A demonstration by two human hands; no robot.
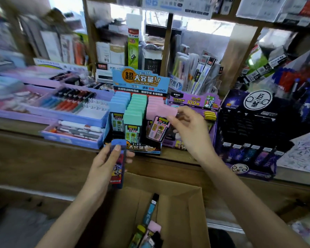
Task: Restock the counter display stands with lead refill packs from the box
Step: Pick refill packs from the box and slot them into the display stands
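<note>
A pink refill pack (158, 128) tilts at the display stand (145, 148) front (blue pack (118, 163) upright nearby).

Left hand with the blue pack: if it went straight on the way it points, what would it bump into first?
Probably the low front wall of the blue display stand, right ahead of the blue pack that the left hand grips. Depth is unclear, so the gap is hard to judge.

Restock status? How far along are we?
Mostly done: the blue display stand shows three nearly full columns. In hand: the right hand pinches a pink pack at the pink column's front; the left hand holds a blue pack. Left: a few packs lie in the box.
</note>
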